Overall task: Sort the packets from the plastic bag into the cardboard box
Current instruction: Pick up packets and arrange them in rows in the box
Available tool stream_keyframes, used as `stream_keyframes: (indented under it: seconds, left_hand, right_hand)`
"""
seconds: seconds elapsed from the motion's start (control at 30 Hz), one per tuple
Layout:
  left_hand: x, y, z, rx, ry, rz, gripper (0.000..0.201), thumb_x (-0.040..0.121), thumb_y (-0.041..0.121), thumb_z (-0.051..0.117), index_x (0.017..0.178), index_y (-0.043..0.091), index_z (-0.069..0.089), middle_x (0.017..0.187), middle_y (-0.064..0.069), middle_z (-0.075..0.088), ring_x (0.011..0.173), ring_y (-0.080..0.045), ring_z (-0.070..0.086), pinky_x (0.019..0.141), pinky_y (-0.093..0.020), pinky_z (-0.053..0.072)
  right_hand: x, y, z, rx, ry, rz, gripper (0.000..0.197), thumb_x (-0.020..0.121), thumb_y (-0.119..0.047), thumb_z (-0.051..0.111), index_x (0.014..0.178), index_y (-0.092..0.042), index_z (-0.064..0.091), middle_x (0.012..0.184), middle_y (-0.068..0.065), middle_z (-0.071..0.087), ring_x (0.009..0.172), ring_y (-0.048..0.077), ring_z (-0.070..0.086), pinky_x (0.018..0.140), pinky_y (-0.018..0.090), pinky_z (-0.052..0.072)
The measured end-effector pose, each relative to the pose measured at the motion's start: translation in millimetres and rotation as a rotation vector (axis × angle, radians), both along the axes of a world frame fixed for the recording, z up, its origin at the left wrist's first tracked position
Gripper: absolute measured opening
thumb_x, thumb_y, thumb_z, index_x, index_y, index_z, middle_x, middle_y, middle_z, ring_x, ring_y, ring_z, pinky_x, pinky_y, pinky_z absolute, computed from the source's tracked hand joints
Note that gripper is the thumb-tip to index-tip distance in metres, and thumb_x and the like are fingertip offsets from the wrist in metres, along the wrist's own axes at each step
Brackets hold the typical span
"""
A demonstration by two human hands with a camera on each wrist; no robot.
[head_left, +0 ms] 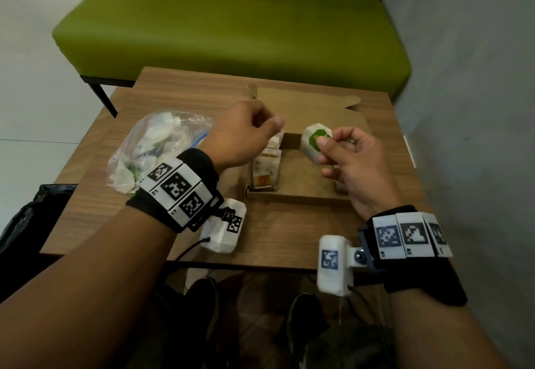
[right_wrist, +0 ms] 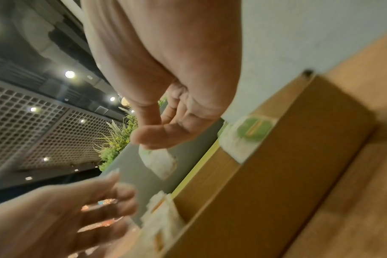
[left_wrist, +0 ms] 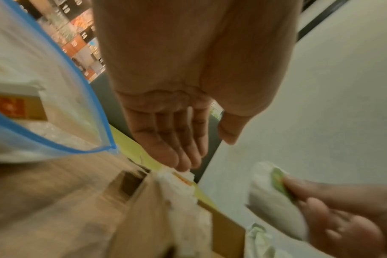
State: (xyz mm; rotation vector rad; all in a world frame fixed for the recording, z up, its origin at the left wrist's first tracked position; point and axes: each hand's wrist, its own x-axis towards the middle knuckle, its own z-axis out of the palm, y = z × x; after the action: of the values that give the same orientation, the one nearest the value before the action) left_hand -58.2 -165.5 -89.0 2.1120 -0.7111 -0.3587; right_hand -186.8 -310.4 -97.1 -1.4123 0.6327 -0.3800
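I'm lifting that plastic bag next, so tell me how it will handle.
The plastic bag looks thin and crumpled, so it will likely sag and flop. Its blue-edged mouth seems open, so loose packets may spill if tipped. Probably light, since the packets look small.

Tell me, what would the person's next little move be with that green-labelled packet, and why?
Probably lower the green-labelled packet, pinched in the right hand, into the right side of the cardboard box. Another green packet already stands there, while the orange-labelled packets fill the left side under the left hand, which seems to hold nothing.
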Motion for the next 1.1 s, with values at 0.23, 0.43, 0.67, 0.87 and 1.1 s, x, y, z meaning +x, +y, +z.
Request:
stream_keyframes:
  seconds: [0.23, 0.43, 0.67, 0.87, 1.1]
  left_hand:
    - [13.3, 1.6, -20.8, 0.38, -0.046, 0.113, 0.022, 0.09, 0.03, 0.067, 0.103, 0.02, 0.053, 0.101, -0.001, 0.062, 0.094, -0.019, 0.056, 0.072, -0.03, 0.041]
    - [19.7, 0.7, -21.0, 0.431, 0.014, 0.141, 0.014, 0.09, 0.025, 0.065, 0.101, 0.017, 0.059, 0.1, -0.006, 0.065, 0.093, -0.024, 0.063, 0.08, -0.038, 0.055]
    - [26.7, 9.4, -18.6, 0.457, -0.041, 0.171, 0.015, 0.091, 0.024, 0.064, 0.102, 0.014, 0.064, 0.099, -0.007, 0.066, 0.092, -0.024, 0.063, 0.078, -0.037, 0.056]
    - [27.5, 10.9, -16.5, 0.458, -0.023, 0.183, 0.017, 0.091, 0.026, 0.066, 0.104, 0.015, 0.064, 0.101, -0.006, 0.066, 0.094, -0.023, 0.063, 0.076, -0.034, 0.052]
    - [29.9, 13.0, -16.4, 0.467, -0.034, 0.188, 0.019, 0.091, 0.027, 0.067, 0.105, 0.015, 0.065, 0.102, -0.007, 0.066, 0.095, -0.023, 0.062, 0.074, -0.033, 0.049]
  right_hand:
    - [-24.8, -31.9, -19.2, -0.24, 0.264, -0.031, 0.012, 0.091, -0.011, 0.072, 0.094, -0.021, 0.065, 0.091, 0.007, 0.074, 0.07, 0.01, 0.068, 0.06, 0.024, 0.055]
    - [-19.8, -30.0, -24.5, -0.567, 0.435, -0.034, 0.015, 0.098, -0.015, 0.062, 0.103, -0.028, 0.066, 0.116, 0.003, 0.067, 0.099, 0.018, 0.067, 0.066, 0.024, 0.056]
    - [-12.5, -25.2, -20.9, -0.805, 0.568, -0.084, 0.016, 0.097, -0.021, 0.06, 0.103, -0.034, 0.067, 0.108, -0.004, 0.069, 0.096, 0.017, 0.062, 0.068, 0.032, 0.046]
    - [-10.4, -21.1, -20.2, -0.848, 0.591, -0.149, 0.018, 0.094, -0.019, 0.064, 0.106, -0.03, 0.072, 0.114, -0.001, 0.068, 0.102, 0.02, 0.062, 0.069, 0.03, 0.042]
    - [-11.4, -19.0, -17.2, -0.796, 0.684, -0.106, 0.025, 0.089, -0.012, 0.063, 0.106, -0.027, 0.073, 0.113, 0.001, 0.068, 0.102, 0.022, 0.061, 0.071, 0.032, 0.042]
